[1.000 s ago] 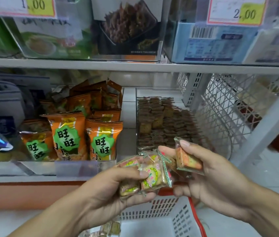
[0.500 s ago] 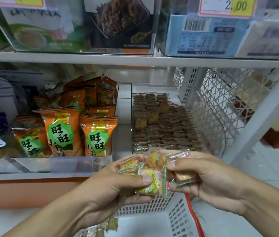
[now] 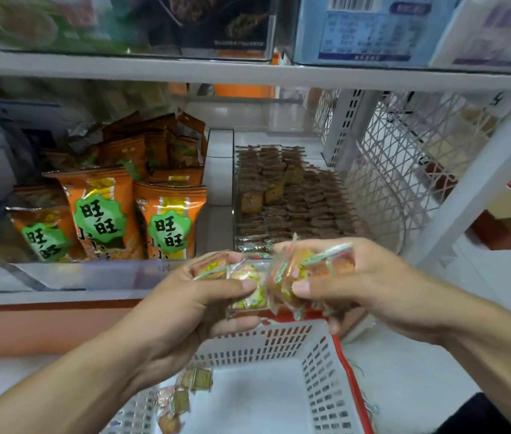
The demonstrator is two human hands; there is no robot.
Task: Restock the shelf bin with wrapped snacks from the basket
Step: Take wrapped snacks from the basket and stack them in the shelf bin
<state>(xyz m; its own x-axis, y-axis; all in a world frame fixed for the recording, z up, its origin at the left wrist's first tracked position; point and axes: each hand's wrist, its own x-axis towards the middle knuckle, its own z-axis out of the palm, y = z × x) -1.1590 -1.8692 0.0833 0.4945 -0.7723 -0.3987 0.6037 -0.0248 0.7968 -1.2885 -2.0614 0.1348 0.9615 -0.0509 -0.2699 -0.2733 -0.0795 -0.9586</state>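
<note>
My left hand [image 3: 185, 311] grips a small bundle of wrapped snacks [image 3: 244, 286] in clear wrappers with green and pink print. My right hand [image 3: 357, 286] pinches more of these wrapped snacks [image 3: 304, 270] between thumb and fingers, touching the left bundle. Both hands hover just in front of the clear shelf bin [image 3: 382, 227], which holds rows of stacked brown wrapped snacks [image 3: 291, 195]. Below my hands stands the white slotted basket [image 3: 320, 371] with a red rim, and several wrapped snacks [image 3: 185, 393] lie in its left corner.
Orange snack bags [image 3: 103, 214] fill the bin to the left behind a clear front lip. A white wire mesh side panel [image 3: 404, 158] and a slanted white upright [image 3: 479, 183] bound the shelf on the right. Boxed goods [image 3: 370, 29] sit on the shelf above.
My right hand brought its single snack down from above the bin to the left hand's bundle and now pinches several there. The view has moved closer to the shelf.
</note>
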